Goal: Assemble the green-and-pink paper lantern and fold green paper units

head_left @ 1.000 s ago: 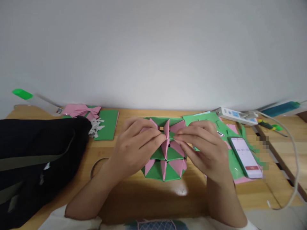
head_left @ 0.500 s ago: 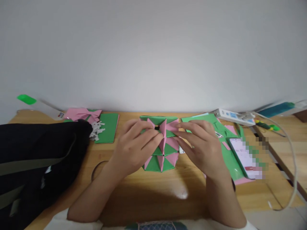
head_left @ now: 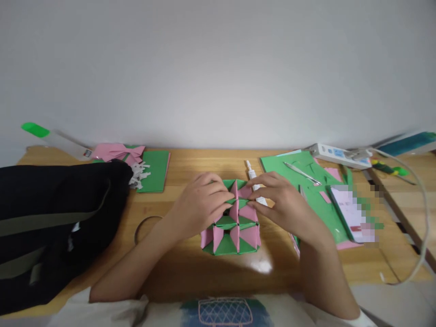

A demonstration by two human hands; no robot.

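A pink and green folded-paper structure (head_left: 227, 247), built of box-like cells with triangular flaps, is in the middle above the wooden table. My left hand (head_left: 200, 206) is closed on its upper left side, and the fingers hide part of the cells there. At the upper right edge, my right hand (head_left: 284, 204) pinches the paper between thumb and fingers. Just behind the right fingers lies a white tube with a narrow nozzle (head_left: 252, 174), partly covered by that hand.
Green sheets (head_left: 327, 222) at the right carry a slim silver tool (head_left: 301, 172), paper scraps and a phone (head_left: 347, 213). A power strip (head_left: 340, 156) stands behind. At the left are a black bag (head_left: 61, 218), white paper scraps (head_left: 139, 175), green paper (head_left: 156, 170) and pink folded pieces (head_left: 116, 153).
The paper structure has come lower and tipped, showing more of its open cells. Both hands have moved with it, still holding its upper sides. The white tube shows more fully.
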